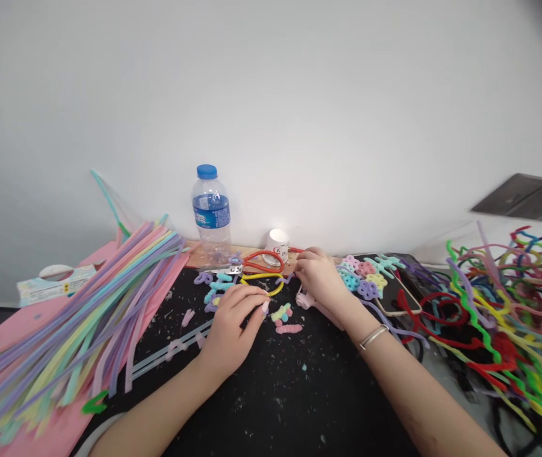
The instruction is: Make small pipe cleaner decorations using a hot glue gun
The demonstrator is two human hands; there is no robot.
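My left hand (237, 327) is over the black mat with thumb and fingertips drawn together; whatever is between them is too small to make out. Behind its fingertips lie scissors with a yellow handle (277, 289) and an orange handle (275, 255). My right hand (319, 278) has its fingers bent together and pointing down, close to a short purple pipe cleaner piece (286, 279); their tips are partly hidden. Under that hand is a pale pink tool (305, 299), mostly covered. Between the hands lie a yellow fuzzy piece (280, 312) and a pink fuzzy strip (289, 328).
Pastel pipe cleaners (85, 317) cover a pink sheet at left; bright tangled ones (499, 324) are piled at right. A water bottle (211, 212) and paper cup (277, 244) stand by the wall. Fuzzy flowers (367, 289) lie beside a phone (402, 293). Clear sticks (157, 360) lie left.
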